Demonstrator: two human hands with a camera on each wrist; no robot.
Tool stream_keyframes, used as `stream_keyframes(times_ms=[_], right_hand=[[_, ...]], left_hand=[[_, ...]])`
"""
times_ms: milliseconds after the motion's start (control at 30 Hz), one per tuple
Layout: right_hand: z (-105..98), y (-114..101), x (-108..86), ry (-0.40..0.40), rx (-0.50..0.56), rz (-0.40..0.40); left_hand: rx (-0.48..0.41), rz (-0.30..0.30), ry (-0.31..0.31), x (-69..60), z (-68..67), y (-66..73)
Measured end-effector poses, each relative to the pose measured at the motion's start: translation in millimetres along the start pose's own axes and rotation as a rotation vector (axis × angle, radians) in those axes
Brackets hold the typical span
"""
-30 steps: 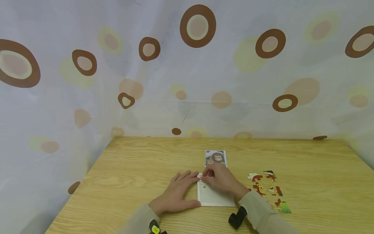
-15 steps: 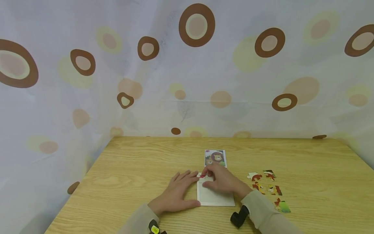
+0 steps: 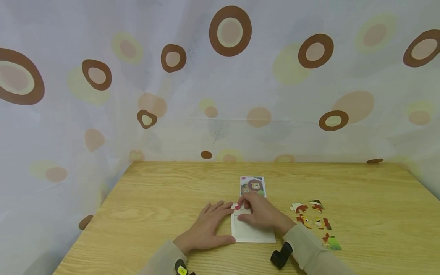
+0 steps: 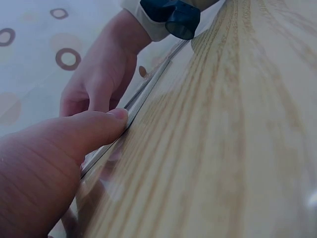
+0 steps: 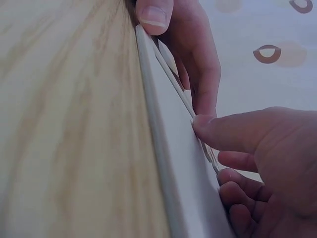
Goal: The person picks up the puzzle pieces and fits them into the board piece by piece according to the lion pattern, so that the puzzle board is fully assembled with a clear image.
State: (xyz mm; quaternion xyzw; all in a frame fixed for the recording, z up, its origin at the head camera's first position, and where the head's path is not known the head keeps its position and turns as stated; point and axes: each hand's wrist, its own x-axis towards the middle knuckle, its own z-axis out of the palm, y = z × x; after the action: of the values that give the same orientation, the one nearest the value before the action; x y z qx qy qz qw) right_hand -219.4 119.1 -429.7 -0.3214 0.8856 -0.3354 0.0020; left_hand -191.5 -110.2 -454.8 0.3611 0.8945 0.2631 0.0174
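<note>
In the head view a pale puzzle board [image 3: 252, 233] lies on the wooden table. My left hand [image 3: 207, 227] rests along its left side, fingers stretched out and thumb near the lower left corner. At the board's upper left sits a white puzzle piece with a pink print [image 3: 237, 207]. The curled fingers and thumb of my right hand [image 3: 262, 213] hold this piece by its edges. In the right wrist view my right thumb [image 5: 205, 126] touches the piece's near edge; much of the piece is hidden behind the fingers. The left thumb [image 4: 111, 119] touches the board's rim.
A lion picture card [image 3: 254, 186] lies just beyond the board. Several loose puzzle pieces [image 3: 304, 220] are spread right of the right hand, with a green one [image 3: 333, 243] nearest. A patterned curtain [image 3: 259, 141] hangs behind the table [image 3: 165, 187].
The right thumb has drawn back a little from the index finger, and the piece now lies flatter at the board's upper left, its pink print showing more. The left hand stays put.
</note>
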Motion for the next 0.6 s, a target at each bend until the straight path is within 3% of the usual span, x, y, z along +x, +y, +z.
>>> stream_keyframes(times_ms=[367,600], right_hand=[[-2,6,-1.5,0.028,0.052,0.004],[-7,13,-3.0,0.015,0.065,-0.034]], left_hand=[[0.008,-0.006,0.001,0.8,1.3,0.9],[0.027,-0.005,0.013,1.1,1.9,-1.5]])
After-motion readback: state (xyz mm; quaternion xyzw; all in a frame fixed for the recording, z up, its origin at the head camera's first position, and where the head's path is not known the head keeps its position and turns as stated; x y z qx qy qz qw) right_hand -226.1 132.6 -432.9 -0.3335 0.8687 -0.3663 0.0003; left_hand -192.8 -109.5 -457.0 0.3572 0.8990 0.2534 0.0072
